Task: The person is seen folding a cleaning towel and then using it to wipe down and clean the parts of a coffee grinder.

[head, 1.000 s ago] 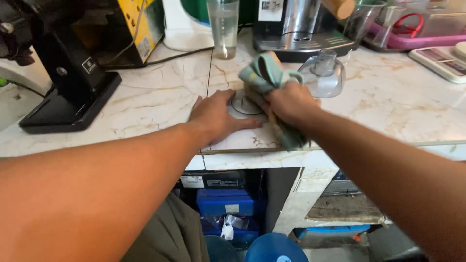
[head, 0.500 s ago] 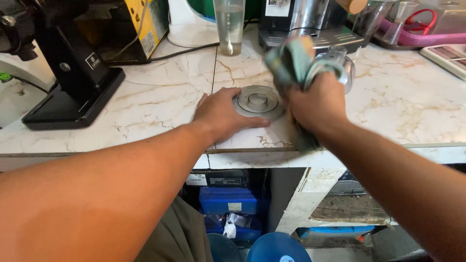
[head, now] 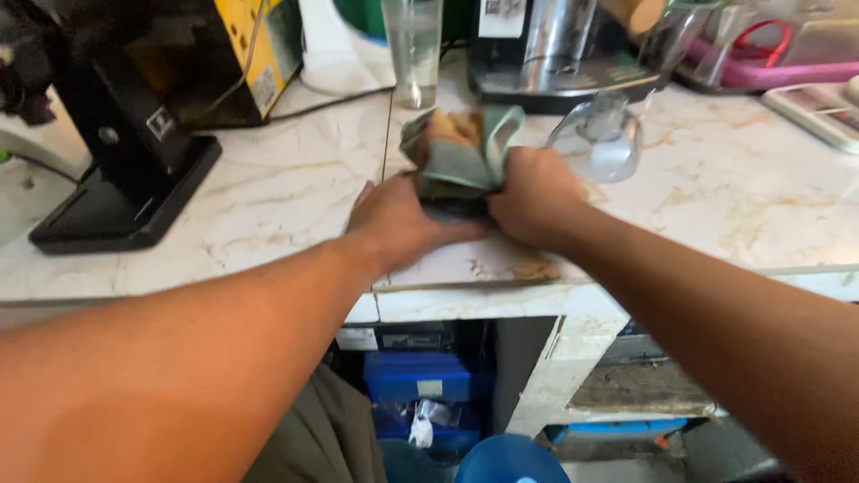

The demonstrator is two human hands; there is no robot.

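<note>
Head view, near to far: at frame centre a crumpled green cloth (head: 463, 152) is clamped in the right hand (head: 530, 195), just above a dark object pinned under the left hand (head: 396, 222) on the pale marble worktop (head: 268, 192). Farther back, upper centre, a clear drinking glass (head: 412, 49) is seen.

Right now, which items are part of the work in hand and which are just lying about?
In hand:
- left hand
- right hand
- green cloth
- dark part under the cloth, mostly hidden

Lying about:
- black grinder
- glass
- clear jug
- pink tray
</note>
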